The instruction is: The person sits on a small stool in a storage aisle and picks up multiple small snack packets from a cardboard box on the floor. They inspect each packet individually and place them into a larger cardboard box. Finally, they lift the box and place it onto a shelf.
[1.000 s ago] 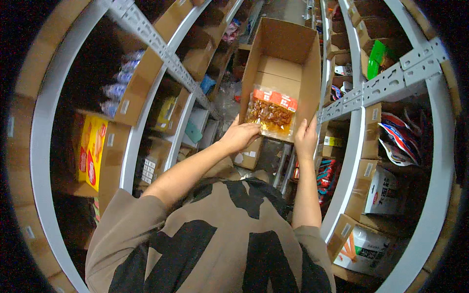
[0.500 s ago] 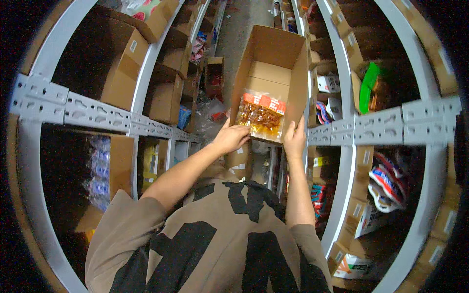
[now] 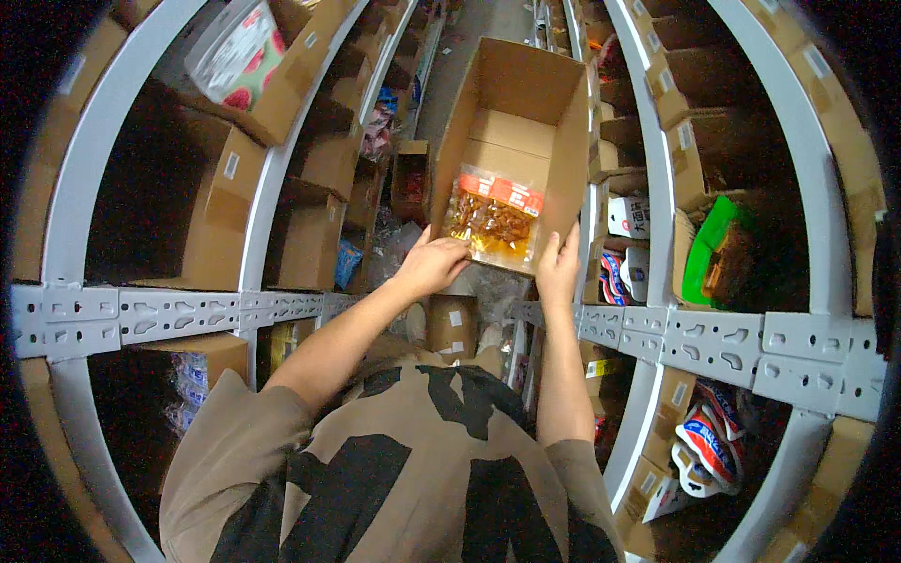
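Snack pouch held at the box's near edge.
Left hand (image 3: 430, 266) and right hand (image 3: 557, 267) grasp the clear snack pouch (image 3: 493, 218) over the open cardboard box (image 3: 522, 89); lowering it inside looks next.

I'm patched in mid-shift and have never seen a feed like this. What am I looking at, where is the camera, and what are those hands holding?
No machine here: a person works with bare hands. The camera sits on their head and looks down, so the shelf rails bend near the rim. The left hand and right hand hold an open cardboard box out in front of them. Inside the box lies a clear packet of brown snack with an orange label, and the left fingers touch it. Metal shelving with more cartons and bright packets runs along both sides of a narrow aisle.
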Demonstrator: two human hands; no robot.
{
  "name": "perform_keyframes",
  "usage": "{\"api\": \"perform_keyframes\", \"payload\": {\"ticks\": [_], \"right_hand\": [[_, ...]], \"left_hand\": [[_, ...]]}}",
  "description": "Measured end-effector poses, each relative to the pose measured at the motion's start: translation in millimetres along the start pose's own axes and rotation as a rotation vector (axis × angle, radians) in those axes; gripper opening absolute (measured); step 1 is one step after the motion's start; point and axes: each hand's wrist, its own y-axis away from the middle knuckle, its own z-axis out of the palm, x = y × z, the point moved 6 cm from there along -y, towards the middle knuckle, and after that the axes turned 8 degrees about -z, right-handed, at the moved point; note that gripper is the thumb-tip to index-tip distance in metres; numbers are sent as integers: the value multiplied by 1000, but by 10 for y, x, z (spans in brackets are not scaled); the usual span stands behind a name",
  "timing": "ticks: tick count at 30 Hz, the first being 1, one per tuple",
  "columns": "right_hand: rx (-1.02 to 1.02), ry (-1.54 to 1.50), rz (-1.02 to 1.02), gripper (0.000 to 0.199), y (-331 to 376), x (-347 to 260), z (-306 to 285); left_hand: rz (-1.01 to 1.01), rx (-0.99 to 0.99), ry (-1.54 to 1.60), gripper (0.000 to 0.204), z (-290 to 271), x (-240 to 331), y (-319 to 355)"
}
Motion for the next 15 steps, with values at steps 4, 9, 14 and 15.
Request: {"api": "perform_keyframes", "payload": {"ticks": [4, 9, 14, 15], "right_hand": [[-22, 83, -43, 47, -170, -48, -33], [-87, 140, -40, 47, -555, -156, -30], [-105, 215, -132, 45, -1440, -510, 215], [-59, 196, -168, 46, -1653, -586, 282]], "left_hand": [[-79, -94, -7, 22, 0, 55, -82], [-79, -43, -3, 26, -224, 100, -314], [-57, 75, -15, 28, -703, -143, -859], [-26, 131, -60, 29, -828, -213, -1003]]}}
